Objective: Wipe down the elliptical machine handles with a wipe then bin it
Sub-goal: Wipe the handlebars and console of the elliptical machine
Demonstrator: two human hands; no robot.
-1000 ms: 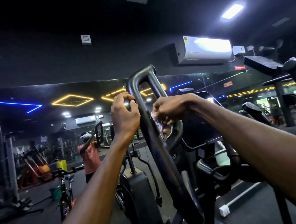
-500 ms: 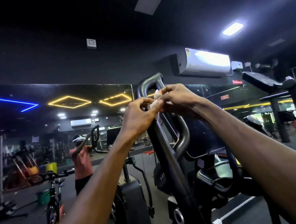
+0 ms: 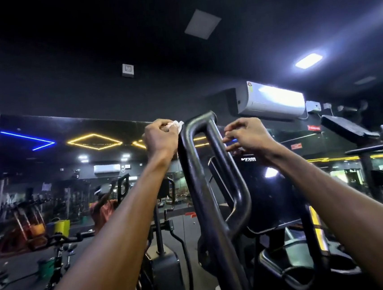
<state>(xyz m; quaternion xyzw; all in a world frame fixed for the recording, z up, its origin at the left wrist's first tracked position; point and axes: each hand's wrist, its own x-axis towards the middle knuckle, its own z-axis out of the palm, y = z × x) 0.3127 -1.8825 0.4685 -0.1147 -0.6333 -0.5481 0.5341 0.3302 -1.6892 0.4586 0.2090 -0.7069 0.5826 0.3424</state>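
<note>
The elliptical's black looped handle (image 3: 202,167) rises in the middle of the view. My left hand (image 3: 160,139) grips a small white wipe (image 3: 177,125) and holds it against the left bar of the handle near its top bend. My right hand (image 3: 247,134) hovers just right of the handle's right bar, its fingers loosely curled and holding nothing; its fingertips are close to the bar. The machine's dark console (image 3: 264,184) stands behind the handle.
A wall mirror (image 3: 48,172) ahead reflects a person in an orange top and gym gear. An exercise bike (image 3: 58,258) stands low left. Another machine's padded arm (image 3: 348,127) reaches in from the right. An air conditioner (image 3: 272,100) hangs above.
The wipe has passed from my right hand to my left. My hands have parted to either side of the handle. My view has tilted upward.
</note>
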